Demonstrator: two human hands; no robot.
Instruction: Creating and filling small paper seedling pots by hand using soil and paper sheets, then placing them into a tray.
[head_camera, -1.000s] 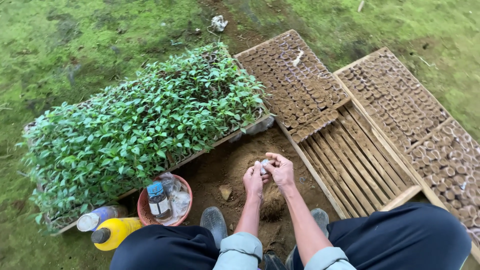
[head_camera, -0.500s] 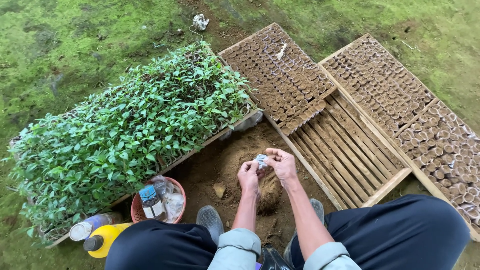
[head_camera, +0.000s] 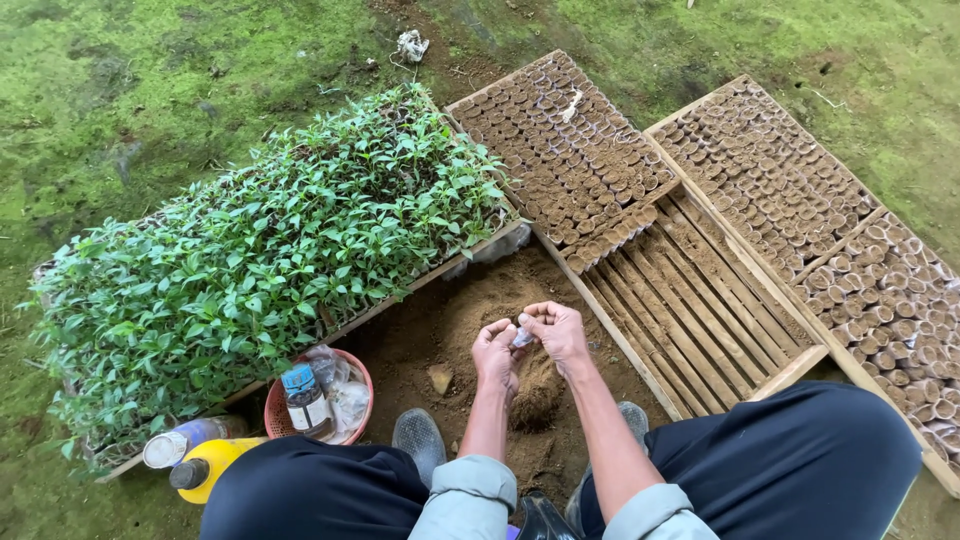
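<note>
since the frame half a second back my view has tipped down a little, so the trays sit lower in the picture; the hands have stayed together over the soil and barely moved, and the small pale thing between them is in the same place

i count two hands: my left hand (head_camera: 496, 352) and my right hand (head_camera: 556, 330), fingertips pinched narrow around a small clear seedling bag (head_camera: 522, 338), which they hold between them just above a heap of loose brown soil (head_camera: 470, 320). i count three wooden trays: one full of green seedlings (head_camera: 270, 260) to the left, a middle tray (head_camera: 640, 290) whose far half is packed with filled soil pots and whose near half shows bare slats, and a right tray (head_camera: 800, 200) packed with the same pots. one pink bowl (head_camera: 277, 412) sits near my left knee, with one jar with a blue lid (head_camera: 303, 396) in it beside some crumpled clear plastic. two bottles lie by it: a yellow bottle (head_camera: 212, 464) and a pale bottle (head_camera: 190, 440). two grey shoes (head_camera: 420, 440) show between my knees

the bag is mostly hidden by my fingers, so i cannot tell whether it has soil in it. the right shoe is largely behind my right forearm, the right tray runs off the edge of the frame, and a white scrap (head_camera: 411, 44) on the far grass is too small to make out
</note>
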